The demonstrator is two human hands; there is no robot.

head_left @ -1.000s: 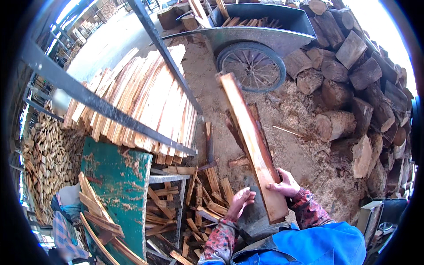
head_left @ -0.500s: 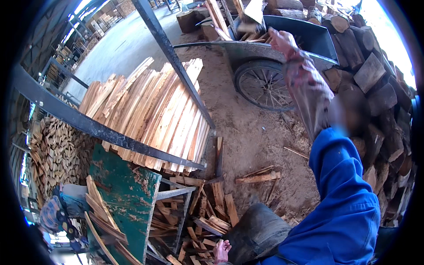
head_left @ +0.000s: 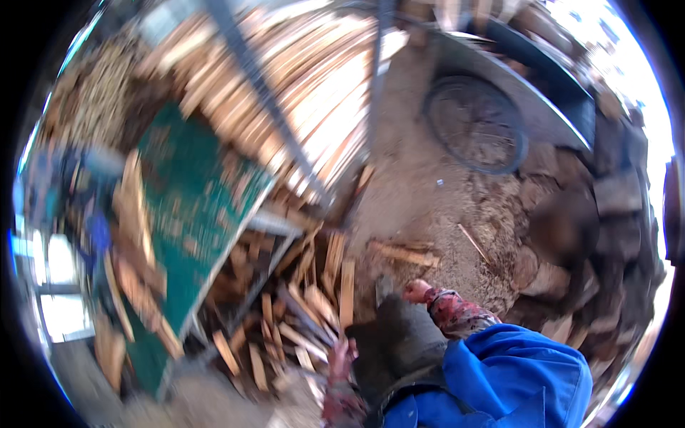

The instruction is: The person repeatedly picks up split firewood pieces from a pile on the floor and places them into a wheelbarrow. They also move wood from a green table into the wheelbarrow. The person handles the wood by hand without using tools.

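Observation:
My left hand (head_left: pixel 342 357) is low in the middle, beside my dark-clad leg (head_left: pixel 410 332), at the edge of a heap of split wood offcuts (head_left: pixel 314 307). Its fingers look apart, and I see nothing held in them. By the knee is my right hand (head_left: pixel 417 290), its forearm in a patterned sleeve below a blue upper sleeve. Motion blur smears its fingers, so I cannot make out whether they hold anything. Several narrow wood pieces (head_left: pixel 405 255) lie on the dirt just beyond it.
A green board (head_left: pixel 207 192) with curved wood slabs (head_left: pixel 135 264) on it stands at the left. Behind it, sawn strips (head_left: pixel 300 71) are stacked within a metal frame (head_left: pixel 264 85). A wheeled cart (head_left: pixel 457 64) stands far right, near piled logs (head_left: pixel 617 192). At far left, someone's clothing (head_left: pixel 71 178) blurs.
My right hand has drawn back from the cart to beside my knee. The whole view has swung, so the cart now appears farther right and the green board larger.

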